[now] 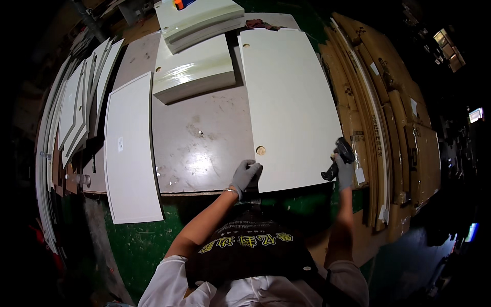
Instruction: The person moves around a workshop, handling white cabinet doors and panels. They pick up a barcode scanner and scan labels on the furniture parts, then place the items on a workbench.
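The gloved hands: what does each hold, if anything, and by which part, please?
The right hand holds a black tool, seemingly by its handle. The left hand is at the left edge of a white panel; whether it grips is unclear.

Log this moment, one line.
left hand: at left edge of large white panel | right hand: gripping black handheld tool | large white panel: lying flat

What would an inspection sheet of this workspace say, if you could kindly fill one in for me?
Surface: grey tabletop, smudged, with small light scraps.
Job's things: large white panel with two round cut-outs near its left edge; black handheld tool.
Clutter: stacked white panels; dark reddish cloth at the far side.
Hands: left hand, gloved, at the panel's left edge; right hand, gloved, gripping the tool.
Cables: nothing seen.
Surroundings: cardboard packages right; green floor.
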Demonstrator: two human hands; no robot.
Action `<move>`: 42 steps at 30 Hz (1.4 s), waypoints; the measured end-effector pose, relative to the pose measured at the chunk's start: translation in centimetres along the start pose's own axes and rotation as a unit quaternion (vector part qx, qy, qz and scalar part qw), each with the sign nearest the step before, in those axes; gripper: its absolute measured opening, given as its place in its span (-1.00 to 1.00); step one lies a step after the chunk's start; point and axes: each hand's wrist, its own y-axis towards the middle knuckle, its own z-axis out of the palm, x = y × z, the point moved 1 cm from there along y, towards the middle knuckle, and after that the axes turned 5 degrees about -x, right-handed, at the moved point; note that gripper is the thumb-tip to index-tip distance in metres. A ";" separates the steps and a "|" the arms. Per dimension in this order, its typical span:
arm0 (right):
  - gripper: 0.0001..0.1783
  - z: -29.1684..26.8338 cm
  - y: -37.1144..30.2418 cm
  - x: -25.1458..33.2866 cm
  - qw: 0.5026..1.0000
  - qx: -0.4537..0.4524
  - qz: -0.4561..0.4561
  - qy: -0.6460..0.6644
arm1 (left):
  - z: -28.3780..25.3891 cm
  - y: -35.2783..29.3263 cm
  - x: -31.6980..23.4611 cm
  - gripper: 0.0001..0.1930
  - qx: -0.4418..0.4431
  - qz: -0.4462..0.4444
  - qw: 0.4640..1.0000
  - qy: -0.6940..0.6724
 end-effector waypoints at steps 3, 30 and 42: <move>-0.65 0.7 1.6 -2.1 1.000 -0.012 0.014 -0.024 | 0.6 0.5 -0.7 -0.52 -0.049 0.036 0.997 0.046; -0.57 -4.0 -8.3 -4.3 0.975 -0.127 0.178 0.026 | 3.4 0.8 -6.6 -0.20 -0.087 0.414 0.696 0.580; -0.51 -10.8 -8.8 -4.6 0.916 -0.022 0.215 0.338 | 13.0 -11.6 -1.3 -0.68 0.561 0.427 0.676 0.216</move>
